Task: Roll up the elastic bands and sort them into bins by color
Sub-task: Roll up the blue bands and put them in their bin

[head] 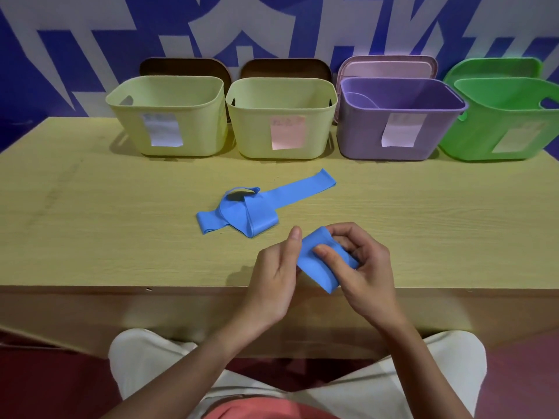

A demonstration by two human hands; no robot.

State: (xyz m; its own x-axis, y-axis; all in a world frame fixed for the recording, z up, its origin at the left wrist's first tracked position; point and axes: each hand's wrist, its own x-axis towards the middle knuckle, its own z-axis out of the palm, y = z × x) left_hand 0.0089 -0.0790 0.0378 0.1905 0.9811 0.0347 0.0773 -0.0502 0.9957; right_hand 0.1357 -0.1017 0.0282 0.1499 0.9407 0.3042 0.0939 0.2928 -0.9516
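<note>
Item: blue elastic band in hand (320, 264), being held just above the near edge of the table (90, 222). Left hand (276, 276) is pinching its near-left side, thumb up along the fabric; right hand (360, 267) is curling fingers round the far end, thumb pressing on top. Both hands are closing on this one band, which is lying folded or partly rolled between them (roll looks loose, not yet tight).

Item: loose blue bands (245, 211), lying in a tangled heap mid-table, one flat strip trailing toward the bins. Unrolled, untouched.

Item: four bins along the back edge. Left yellow bin (169, 116), second yellow bin (281, 119), purple bin (399, 122), green bin (499, 125), each wearing a paper label (lettering too faint to read).

Progress, as judged: early to middling. Something pale is showing inside the purple bin, identity unclear; the other interiors are showing nothing certain. Remaining: finishing this roll, binning it, then the heap.
</note>
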